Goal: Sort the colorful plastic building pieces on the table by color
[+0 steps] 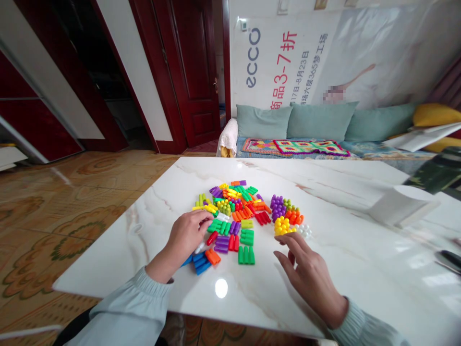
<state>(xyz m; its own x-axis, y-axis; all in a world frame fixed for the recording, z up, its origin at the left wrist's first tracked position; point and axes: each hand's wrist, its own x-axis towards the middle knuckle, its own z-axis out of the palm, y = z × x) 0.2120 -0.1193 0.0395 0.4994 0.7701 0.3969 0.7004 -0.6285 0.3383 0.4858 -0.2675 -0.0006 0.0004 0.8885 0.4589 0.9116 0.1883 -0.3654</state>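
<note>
A pile of colourful plastic connecting blocks (237,204), shaped like short tubes joined side by side, lies on the white marble-patterned table (151,250). Over the pile's left edge is my left hand (188,235), its fingers bent and pressed together beside a green block (219,226); what they hold, if anything, is hidden. My right hand (306,264) hovers with thumb and index finger apart, just in front of a yellow cluster (283,225). Around that stand purple (278,207), orange (295,217) and white (305,230) clusters. Nearest me lie blue blocks (201,263) and an orange block (213,256).
On the table's right stand a white paper-like box (403,206) and a dark green object (441,170); a dark, slim item (450,259) lies at the right edge. Behind the table is a sofa with green cushions (320,122). A dark red door (194,72) stands further back.
</note>
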